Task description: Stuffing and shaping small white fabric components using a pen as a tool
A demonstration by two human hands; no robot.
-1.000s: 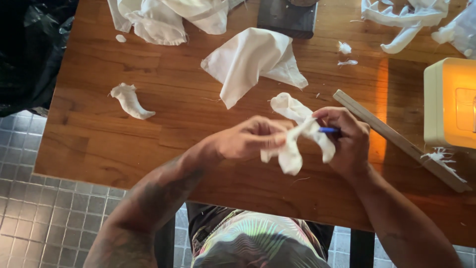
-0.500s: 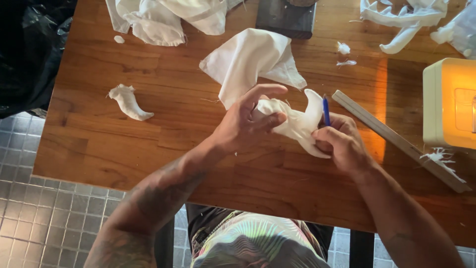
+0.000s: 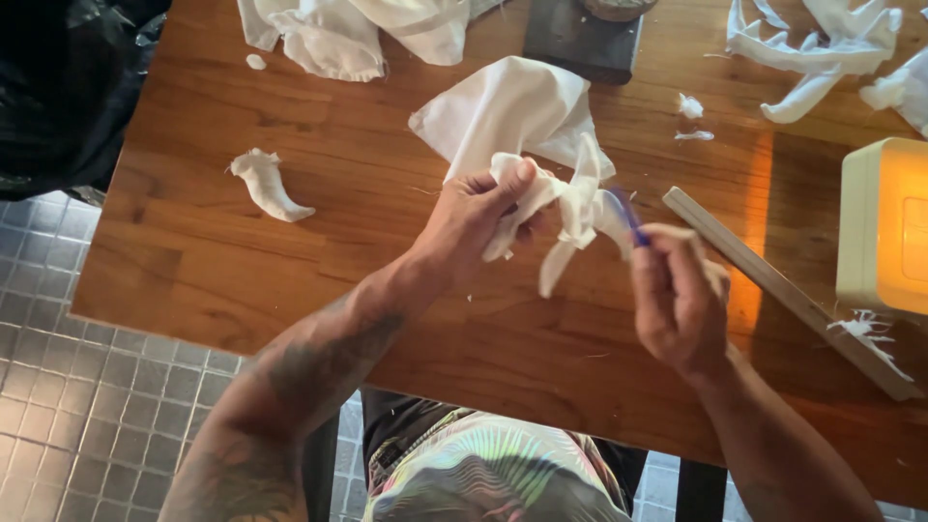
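Observation:
My left hand grips a small white fabric piece above the wooden table, its thumb pressed on the top fold. My right hand holds a thin blue pen-like tool whose tip goes into the fabric's right side. A loose tail of the fabric hangs down between the two hands. Behind them lies a larger white cloth spread on the table.
A small stuffed white shape lies at the left. A white cloth pile sits at the back, white scraps at back right. A wooden ruler runs diagonally at the right beside a cream-coloured box. A dark block stands behind.
Both hands have lifted the fabric slightly and shifted it; the right hand has drawn back to the right, with the blue tool still in the fabric.

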